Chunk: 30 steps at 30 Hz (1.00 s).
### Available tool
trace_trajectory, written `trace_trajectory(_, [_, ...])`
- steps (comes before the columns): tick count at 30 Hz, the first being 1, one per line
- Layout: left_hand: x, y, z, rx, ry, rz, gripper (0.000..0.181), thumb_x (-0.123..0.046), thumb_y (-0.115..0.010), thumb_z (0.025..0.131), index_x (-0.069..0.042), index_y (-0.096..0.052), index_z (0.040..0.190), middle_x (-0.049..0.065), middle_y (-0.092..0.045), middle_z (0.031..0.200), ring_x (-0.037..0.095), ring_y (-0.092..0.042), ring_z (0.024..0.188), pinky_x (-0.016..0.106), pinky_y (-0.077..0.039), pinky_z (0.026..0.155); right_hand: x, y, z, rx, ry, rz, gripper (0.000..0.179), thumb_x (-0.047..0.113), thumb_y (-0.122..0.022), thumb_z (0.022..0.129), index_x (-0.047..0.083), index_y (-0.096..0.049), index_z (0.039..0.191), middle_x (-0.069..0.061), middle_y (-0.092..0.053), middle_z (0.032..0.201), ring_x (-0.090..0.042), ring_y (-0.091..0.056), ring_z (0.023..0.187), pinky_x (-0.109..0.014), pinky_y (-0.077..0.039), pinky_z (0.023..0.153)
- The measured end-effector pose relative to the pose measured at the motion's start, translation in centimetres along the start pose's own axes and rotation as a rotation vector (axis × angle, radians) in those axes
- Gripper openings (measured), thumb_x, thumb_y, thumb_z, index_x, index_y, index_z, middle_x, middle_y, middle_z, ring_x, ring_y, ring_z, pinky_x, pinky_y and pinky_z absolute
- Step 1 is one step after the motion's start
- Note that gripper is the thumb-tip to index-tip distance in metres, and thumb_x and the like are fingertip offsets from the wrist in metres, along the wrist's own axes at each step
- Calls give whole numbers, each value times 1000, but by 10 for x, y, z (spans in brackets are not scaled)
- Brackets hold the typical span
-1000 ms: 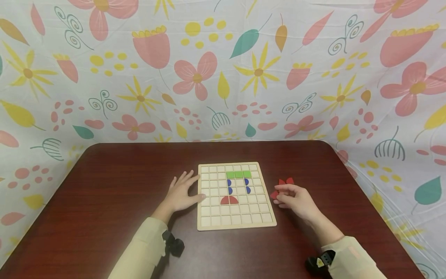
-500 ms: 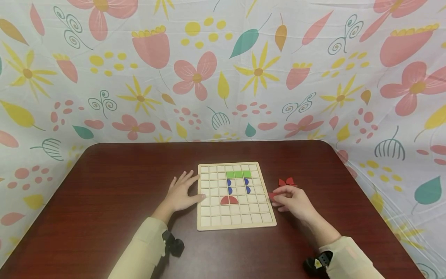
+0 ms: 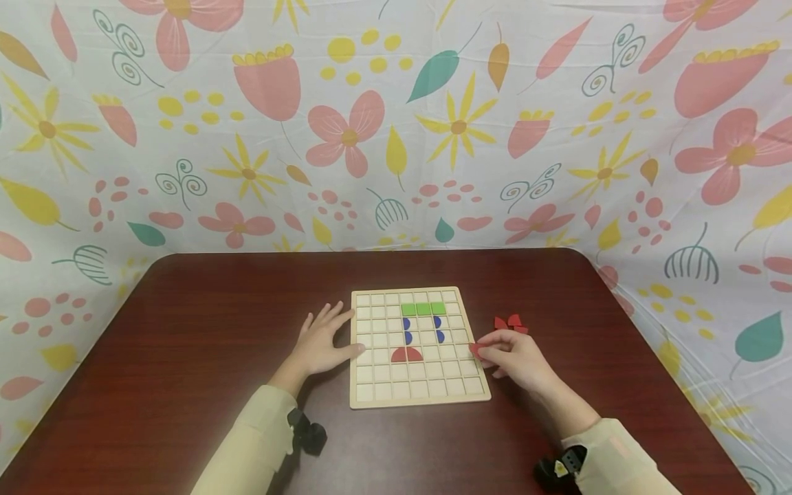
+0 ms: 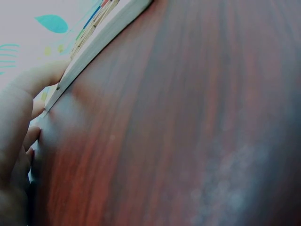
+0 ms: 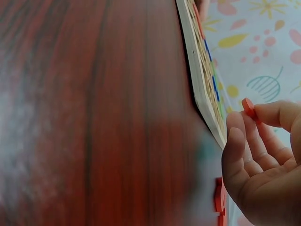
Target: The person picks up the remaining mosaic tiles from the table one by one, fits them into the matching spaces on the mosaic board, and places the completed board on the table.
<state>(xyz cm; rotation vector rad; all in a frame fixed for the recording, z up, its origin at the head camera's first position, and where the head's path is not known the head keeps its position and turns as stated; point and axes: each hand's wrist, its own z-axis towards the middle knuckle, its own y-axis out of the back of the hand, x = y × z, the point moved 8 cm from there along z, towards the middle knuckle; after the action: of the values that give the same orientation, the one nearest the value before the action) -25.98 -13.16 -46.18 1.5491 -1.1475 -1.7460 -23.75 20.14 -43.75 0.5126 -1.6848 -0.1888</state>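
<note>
A wooden grid board [image 3: 383, 403] lies on the table, its small squares partly filled with colored tiles. Along its left edge rests my left hand [image 3: 323, 347], fingers spread, thumb and a fingertip touching the frame. My right hand [image 3: 518, 357] pinches a small red tile [image 5: 248, 107] between thumb and fingers, at the board's right edge in the head view. Set in the grid are green square tiles [image 3: 423, 309], blue half-round tiles [image 3: 441, 336] and two red quarter-round tiles [image 3: 406, 355] side by side forming a dome.
Several loose red tiles [image 3: 511, 323] lie on the table just beyond my right hand. The dark wood table [image 3: 216, 309] has its far edge against a flower-printed cloth [image 3: 396, 124]. A black wrist camera [image 3: 309, 434] sits on my left sleeve.
My right hand has moved left from the loose red tiles to the board's right edge, carrying one red tile. My left hand stays at the board's left edge.
</note>
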Motion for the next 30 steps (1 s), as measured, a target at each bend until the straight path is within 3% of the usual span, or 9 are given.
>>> trace_trajectory(16, [0,1,0,-34,-24,-9,76,-54,-64,80,-20,-41,144,10,-28,155,34,-18,145,61,-7,114,7,-13,2,25,-1,2,28,15,-68,86,-5,-63,105,-13,-72,85,-17,-65,70,-31,-54,58])
trace_trajectory(30, [-1,2,-1,-6,-5,4,76,-56,-62,82,-22,-39,145,8,-25,157,32,-15,147,60,-5,115,17,-27,0,52,15,28,27,13,-70,84,-5,-64,103,-13,-72,82,-15,-61,64,-28,-51,52])
